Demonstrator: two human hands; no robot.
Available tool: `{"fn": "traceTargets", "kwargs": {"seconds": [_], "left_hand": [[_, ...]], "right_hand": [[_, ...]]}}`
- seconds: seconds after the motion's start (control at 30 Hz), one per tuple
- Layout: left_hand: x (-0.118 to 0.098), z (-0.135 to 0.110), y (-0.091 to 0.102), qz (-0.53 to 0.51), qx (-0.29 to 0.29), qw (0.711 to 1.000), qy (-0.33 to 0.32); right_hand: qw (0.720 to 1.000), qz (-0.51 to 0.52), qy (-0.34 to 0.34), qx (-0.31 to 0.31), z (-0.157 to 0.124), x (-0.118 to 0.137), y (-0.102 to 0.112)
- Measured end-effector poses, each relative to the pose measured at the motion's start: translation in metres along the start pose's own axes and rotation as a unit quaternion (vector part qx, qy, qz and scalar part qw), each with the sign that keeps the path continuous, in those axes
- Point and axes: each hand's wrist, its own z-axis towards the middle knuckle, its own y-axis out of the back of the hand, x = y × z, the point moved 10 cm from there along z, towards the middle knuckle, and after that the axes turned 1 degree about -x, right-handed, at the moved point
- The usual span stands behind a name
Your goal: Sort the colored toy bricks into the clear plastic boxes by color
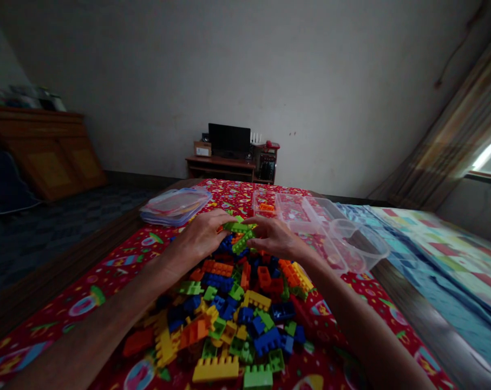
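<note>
Over the far part of a loose heap of toy building bricks point(257, 300), both hands come together around light green bricks. My left hand point(204, 232) is closed, its thumb and fingers on a green brick point(237, 227). My right hand point(275, 236) pinches at the right end of the green bricks, its thumb near a slanted green brick point(242, 244). Whether these green pieces are joined I cannot tell. Orange, blue, yellow and green bricks lie scattered below and towards me, such as a long yellow brick point(216, 369).
A red patterned cloth point(95, 295) covers the table. Stacked clear lids point(175, 206) lie at the back left. Clear plastic containers point(330, 230) stand at the right, one holding orange bricks point(266, 207). Beyond are a desk with a monitor point(229, 140) and, rightward, a bed point(444, 260).
</note>
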Motion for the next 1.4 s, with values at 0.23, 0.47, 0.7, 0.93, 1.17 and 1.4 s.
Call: {"fn": "traceTargets", "kwargs": {"seconds": [0.23, 0.47, 0.7, 0.93, 1.17, 1.4], "left_hand": [[-0.015, 0.001, 0.015, 0.008, -0.062, 0.997, -0.034], [-0.013, 0.002, 0.017, 0.021, -0.067, 0.997, -0.021], [-0.003, 0.001, 0.011, 0.021, -0.052, 0.998, -0.011], [-0.004, 0.001, 0.005, 0.006, -0.028, 0.999, -0.024], [0.013, 0.0, 0.0, 0.033, 0.013, 0.999, -0.011], [0.031, -0.003, 0.007, 0.074, 0.053, 0.995, 0.027]], "right_hand": [[0.996, -0.025, -0.011, -0.089, -0.001, -0.004, 0.022], [0.987, -0.043, -0.016, -0.153, -0.003, -0.019, 0.052], [0.965, -0.072, -0.057, -0.247, -0.02, -0.048, 0.115], [0.937, -0.107, -0.133, -0.306, -0.044, -0.097, 0.159], [0.91, -0.248, -0.17, -0.285, -0.049, -0.098, 0.161], [0.908, -0.239, -0.175, -0.297, -0.05, -0.093, 0.162]]}}
